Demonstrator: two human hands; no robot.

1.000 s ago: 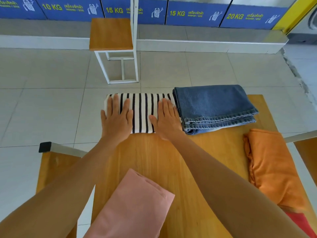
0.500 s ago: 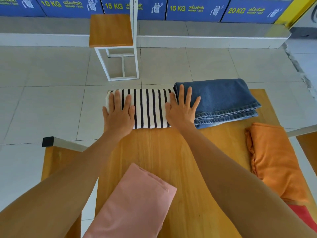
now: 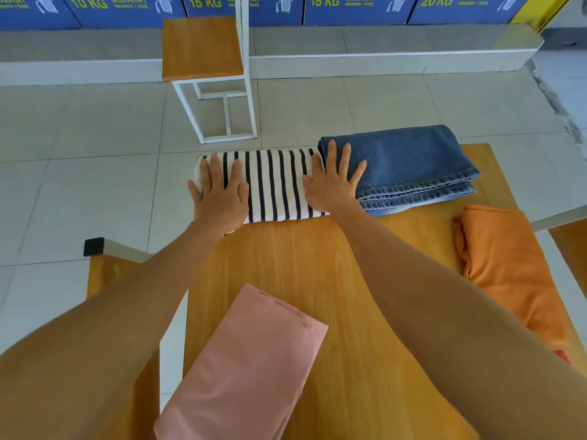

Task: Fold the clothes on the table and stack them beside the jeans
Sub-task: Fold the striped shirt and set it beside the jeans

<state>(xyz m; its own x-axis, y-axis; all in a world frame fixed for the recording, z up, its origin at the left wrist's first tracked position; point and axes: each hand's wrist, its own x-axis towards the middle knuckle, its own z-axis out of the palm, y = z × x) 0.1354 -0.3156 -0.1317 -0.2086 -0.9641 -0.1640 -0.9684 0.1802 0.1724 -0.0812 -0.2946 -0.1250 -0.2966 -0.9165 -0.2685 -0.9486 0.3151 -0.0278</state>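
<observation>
Flat-hand pressing of a folded garment placed beside the jeans.

At frame centre, the wooden table [image 3: 317,281] carries the folded blue denim jeans [image 3: 409,166] at upper right, touching the folded black-and-white striped shirt [image 3: 276,185]; pink [image 3: 247,369] and orange [image 3: 508,265] garments lie nearer. The left hand [image 3: 219,198] and right hand [image 3: 330,185] lie flat, fingers spread, gripping nothing; right fingertips overlap the denim. Press evenly and align edges with the jeans.
</observation>
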